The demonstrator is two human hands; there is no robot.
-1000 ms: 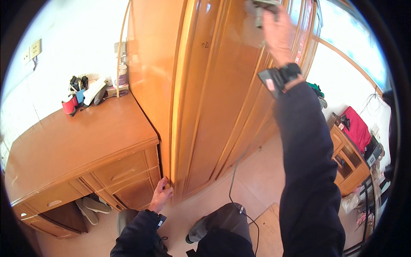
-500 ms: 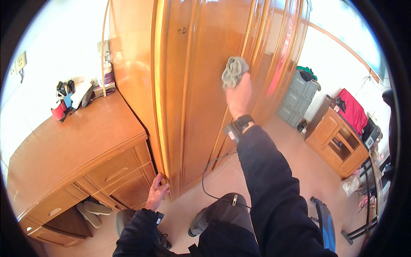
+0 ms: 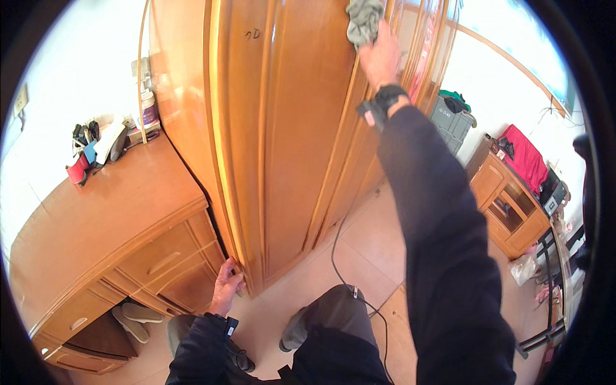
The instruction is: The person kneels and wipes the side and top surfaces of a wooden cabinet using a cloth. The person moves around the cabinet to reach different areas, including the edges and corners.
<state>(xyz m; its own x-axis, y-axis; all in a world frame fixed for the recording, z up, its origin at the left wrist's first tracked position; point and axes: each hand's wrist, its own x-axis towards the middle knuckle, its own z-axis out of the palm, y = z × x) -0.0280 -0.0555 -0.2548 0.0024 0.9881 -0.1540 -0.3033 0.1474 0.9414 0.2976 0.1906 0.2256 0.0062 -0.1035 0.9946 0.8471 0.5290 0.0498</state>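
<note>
A tall, glossy orange-brown wooden wardrobe (image 3: 298, 128) rises in front of me. My right hand (image 3: 383, 56) is stretched far up and is closed round a crumpled grey-green cloth (image 3: 364, 22), which lies against the wardrobe's front. Low down, my left hand (image 3: 224, 286) grips the wardrobe's near corner edge, its fingers bent there and partly hidden. A dark band with a small device sits on each wrist.
To the left stands a wooden cabinet (image 3: 122, 199) with bottles, a red cup (image 3: 77, 169) and other small things on it; slippers (image 3: 135, 321) sit in its opening. A black cable (image 3: 335, 256) runs over the floor by my knee. Grey crates (image 3: 451, 125) and a small cabinet (image 3: 510, 205) stand right.
My right hand has slid the cloth upward and slightly right along the wardrobe. My left hand keeps its place at the corner. The view has shifted a little to the right.
</note>
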